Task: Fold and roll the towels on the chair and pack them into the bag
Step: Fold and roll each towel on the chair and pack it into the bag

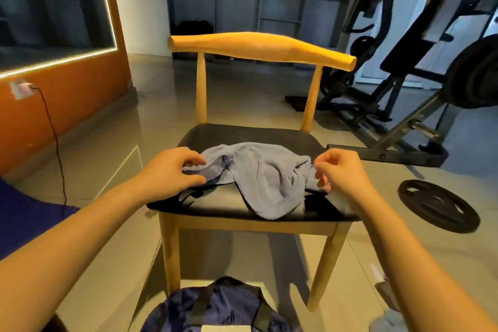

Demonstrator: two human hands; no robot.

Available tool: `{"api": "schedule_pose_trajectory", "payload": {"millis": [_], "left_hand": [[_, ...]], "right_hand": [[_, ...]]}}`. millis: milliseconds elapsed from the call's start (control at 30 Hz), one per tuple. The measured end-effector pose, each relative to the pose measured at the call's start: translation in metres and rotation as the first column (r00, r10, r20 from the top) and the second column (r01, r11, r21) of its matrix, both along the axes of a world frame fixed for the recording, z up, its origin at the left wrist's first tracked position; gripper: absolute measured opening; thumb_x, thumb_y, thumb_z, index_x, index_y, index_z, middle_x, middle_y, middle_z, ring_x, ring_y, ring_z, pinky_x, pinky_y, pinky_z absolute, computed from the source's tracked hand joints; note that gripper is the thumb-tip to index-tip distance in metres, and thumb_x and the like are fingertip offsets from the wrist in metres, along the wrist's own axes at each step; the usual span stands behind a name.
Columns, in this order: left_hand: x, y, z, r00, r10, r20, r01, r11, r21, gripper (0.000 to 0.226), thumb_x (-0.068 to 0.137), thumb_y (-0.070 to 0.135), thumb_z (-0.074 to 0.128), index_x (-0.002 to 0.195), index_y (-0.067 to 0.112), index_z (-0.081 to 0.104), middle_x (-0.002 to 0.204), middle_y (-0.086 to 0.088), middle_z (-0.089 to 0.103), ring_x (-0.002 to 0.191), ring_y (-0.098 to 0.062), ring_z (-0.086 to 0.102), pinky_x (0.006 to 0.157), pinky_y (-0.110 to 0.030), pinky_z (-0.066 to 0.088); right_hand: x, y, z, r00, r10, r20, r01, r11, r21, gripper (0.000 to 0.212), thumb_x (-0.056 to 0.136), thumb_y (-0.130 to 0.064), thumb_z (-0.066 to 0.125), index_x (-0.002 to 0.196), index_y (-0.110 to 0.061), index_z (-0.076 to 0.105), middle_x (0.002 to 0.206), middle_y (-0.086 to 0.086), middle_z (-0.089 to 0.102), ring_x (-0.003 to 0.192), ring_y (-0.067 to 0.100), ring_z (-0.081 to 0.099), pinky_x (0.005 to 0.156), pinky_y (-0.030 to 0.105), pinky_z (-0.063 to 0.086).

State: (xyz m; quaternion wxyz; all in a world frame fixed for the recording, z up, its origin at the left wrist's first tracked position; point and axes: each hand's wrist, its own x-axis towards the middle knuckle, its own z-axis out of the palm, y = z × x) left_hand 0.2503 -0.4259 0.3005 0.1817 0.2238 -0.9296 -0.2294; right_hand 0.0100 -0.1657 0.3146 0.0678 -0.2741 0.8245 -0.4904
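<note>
Two grips pinching | left hand (172, 167), right hand (342, 170) | towel (258, 170) ends | chair (256, 48) seat

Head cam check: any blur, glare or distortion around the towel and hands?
Head view: wide-angle bend stretches the forearms at the edges; towel and chair sharp, warmly lit; fingertips of the right hand slightly smeared; light strip at left glares; glossy floor shines; bag at the bottom edge soft, dim.

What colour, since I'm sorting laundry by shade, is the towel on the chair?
Light blue-grey towel, seen best in the head view.
</note>
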Motion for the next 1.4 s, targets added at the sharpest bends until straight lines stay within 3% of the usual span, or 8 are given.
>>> {"api": "schedule_pose_trajectory", "payload": {"millis": [167, 367, 600, 733, 800, 1000, 1267, 1400], "left_hand": [[0.022, -0.015, -0.004, 0.966, 0.097, 0.239, -0.028, 0.96, -0.277, 0.023, 0.088, 0.039, 0.075, 0.11, 0.033, 0.072, 0.106, 0.01, 0.067, 0.093, -0.008, 0.061, 0.084, -0.03, 0.057], [0.023, -0.017, -0.01, 0.981, 0.16, 0.111, -0.137, 0.972, -0.191, 0.007, 0.096, 0.027, 0.066, 0.092, 0.031, 0.069, 0.093, 0.007, 0.069, 0.081, -0.009, 0.061, 0.068, -0.019, 0.047], [0.009, -0.008, -0.006, 0.934, 0.22, -0.282, -0.194, 0.974, 0.119, 0.01, 0.099, 0.025, 0.063, 0.09, 0.019, 0.064, 0.077, -0.003, 0.068, 0.071, -0.018, 0.063, 0.06, -0.026, 0.047], [0.0, 0.01, -0.001, 0.856, 0.211, -0.472, -0.13, 0.972, 0.197, 0.008, 0.095, 0.02, 0.07, 0.089, 0.015, 0.071, 0.079, -0.002, 0.071, 0.073, -0.013, 0.064, 0.063, -0.014, 0.05], [-0.004, 0.023, -0.002, 0.86, 0.13, -0.494, -0.05, 0.984, 0.173, 0.008, 0.095, 0.016, 0.068, 0.092, 0.014, 0.075, 0.083, -0.001, 0.073, 0.077, -0.009, 0.065, 0.066, -0.01, 0.05], [-0.01, 0.047, -0.024, 0.986, -0.147, -0.072, 0.145, 0.989, -0.036, 0.022, 0.1, 0.028, 0.06, 0.117, 0.034, 0.073, 0.109, 0.024, 0.064, 0.1, -0.001, 0.06, 0.09, -0.017, 0.047], [0.007, 0.043, -0.027, 0.984, -0.069, 0.164, 0.108, 0.964, -0.243, 0.023, 0.089, 0.036, 0.073, 0.09, 0.038, 0.05, 0.084, 0.014, 0.061, 0.074, -0.007, 0.059, 0.063, -0.017, 0.047], [0.021, 0.039, -0.033, 0.967, 0.023, 0.254, 0.075, 0.926, -0.369, 0.029, 0.086, 0.043, 0.071, 0.077, 0.033, 0.046, 0.077, 0.013, 0.053, 0.067, -0.01, 0.054, 0.056, -0.012, 0.033]], "right_hand": [[-0.008, -0.007, -0.025, 0.995, -0.012, 0.1, 0.0, 0.992, 0.127, 0.029, 0.093, -0.031, 0.068, 0.076, -0.009, 0.061, 0.066, 0.013, 0.062, 0.048, 0.017, 0.059, 0.046, 0.027, 0.045], [0.003, -0.033, -0.022, 0.984, 0.033, -0.174, 0.05, 0.892, 0.45, 0.034, 0.086, -0.035, 0.07, 0.062, -0.013, 0.061, 0.057, 0.006, 0.065, 0.062, 0.027, 0.068, 0.064, 0.043, 0.061], [-0.012, -0.013, 0.035, 0.983, 0.016, 0.185, -0.008, 0.999, -0.044, 0.02, 0.092, -0.016, 0.074, 0.081, 0.0, 0.071, 0.056, 0.008, 0.055, 0.05, 0.02, 0.051, 0.051, 0.029, 0.049], [-0.014, 0.008, 0.027, 0.951, -0.238, -0.198, 0.157, 0.922, -0.354, 0.023, 0.095, -0.025, 0.067, 0.078, -0.01, 0.072, 0.067, 0.009, 0.066, 0.063, 0.029, 0.062, 0.06, 0.039, 0.057], [-0.01, 0.016, 0.01, 0.961, -0.134, -0.242, 0.061, 0.956, -0.287, 0.028, 0.096, -0.023, 0.065, 0.072, -0.009, 0.068, 0.064, 0.01, 0.062, 0.063, 0.029, 0.058, 0.059, 0.038, 0.052], [0.007, 0.049, -0.012, 0.957, 0.166, 0.239, -0.244, 0.904, 0.35, 0.021, 0.093, -0.01, 0.065, 0.078, -0.002, 0.076, 0.078, 0.022, 0.072, 0.067, 0.024, 0.067, 0.075, 0.043, 0.062], [0.005, 0.04, -0.018, 0.993, -0.06, 0.103, 0.048, 0.992, 0.113, 0.041, 0.093, -0.038, 0.071, 0.095, 0.003, 0.069, 0.079, 0.016, 0.072, 0.059, 0.017, 0.063, 0.054, 0.028, 0.054], [0.002, 0.017, -0.017, 0.993, -0.117, -0.008, 0.117, 0.992, 0.048, 0.045, 0.088, -0.042, 0.073, 0.084, 0.003, 0.07, 0.076, 0.021, 0.071, 0.065, 0.03, 0.069, 0.062, 0.044, 0.059]]}}
